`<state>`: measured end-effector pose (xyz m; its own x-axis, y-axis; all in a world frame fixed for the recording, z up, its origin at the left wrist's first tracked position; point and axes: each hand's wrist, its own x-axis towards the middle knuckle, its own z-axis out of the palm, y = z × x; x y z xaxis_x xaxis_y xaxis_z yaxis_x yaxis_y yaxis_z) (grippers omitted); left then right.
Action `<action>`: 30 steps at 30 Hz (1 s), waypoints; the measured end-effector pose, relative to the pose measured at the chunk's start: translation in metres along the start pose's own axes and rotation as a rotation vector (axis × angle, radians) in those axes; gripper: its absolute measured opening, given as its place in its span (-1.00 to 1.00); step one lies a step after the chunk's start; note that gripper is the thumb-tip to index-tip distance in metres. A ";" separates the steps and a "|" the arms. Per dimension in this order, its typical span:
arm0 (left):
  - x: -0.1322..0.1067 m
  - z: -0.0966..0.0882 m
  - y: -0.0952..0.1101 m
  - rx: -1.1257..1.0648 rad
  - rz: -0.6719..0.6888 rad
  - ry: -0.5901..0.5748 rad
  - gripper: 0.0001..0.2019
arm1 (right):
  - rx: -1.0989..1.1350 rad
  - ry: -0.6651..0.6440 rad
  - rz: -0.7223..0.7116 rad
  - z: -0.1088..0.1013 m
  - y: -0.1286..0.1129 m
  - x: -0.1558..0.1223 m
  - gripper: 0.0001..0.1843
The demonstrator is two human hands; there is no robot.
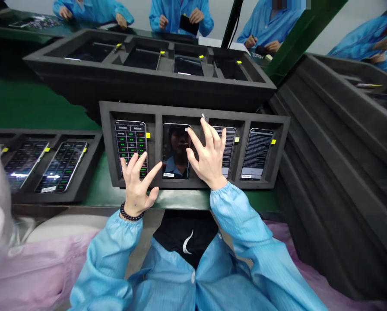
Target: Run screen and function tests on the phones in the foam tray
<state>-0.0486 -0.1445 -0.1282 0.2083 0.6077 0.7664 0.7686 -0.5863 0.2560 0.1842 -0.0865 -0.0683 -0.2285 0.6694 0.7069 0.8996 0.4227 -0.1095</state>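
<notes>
A dark foam tray (154, 112) with several slots lies in front of me, a phone in each slot. My left hand (137, 183) is open with fingers spread, resting over the lower end of the leftmost phone (130, 140), whose screen shows a green grid. My right hand (208, 155) is open too, fingers splayed between the second phone (176, 149), which shows a camera picture, and the third phone (229, 147). The fourth phone (256, 153) shows text and is untouched. Neither hand holds anything.
A second foam tray (148, 86) with phones sits behind on the green belt (34, 108). Another tray (83, 181) with lit phones lies at left. Stacked dark trays (336, 151) rise at right. Other people in blue coats work across the belt. A pink sleeve is at left.
</notes>
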 end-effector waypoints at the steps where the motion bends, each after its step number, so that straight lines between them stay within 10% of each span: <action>1: 0.000 0.000 0.000 -0.001 -0.012 0.003 -0.42 | 0.004 0.007 0.009 0.000 0.000 0.000 -0.49; 19: -0.002 0.001 0.002 0.049 -0.074 0.155 -0.45 | -0.018 -0.093 -0.194 0.014 -0.039 0.035 -0.58; 30: -0.002 0.001 0.001 0.030 -0.068 0.188 -0.47 | -0.107 -0.045 -0.058 -0.013 -0.002 0.017 -0.67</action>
<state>-0.0478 -0.1457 -0.1299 0.0410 0.5328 0.8452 0.7951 -0.5297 0.2953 0.1837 -0.0837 -0.0470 -0.2957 0.6736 0.6774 0.9184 0.3956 0.0075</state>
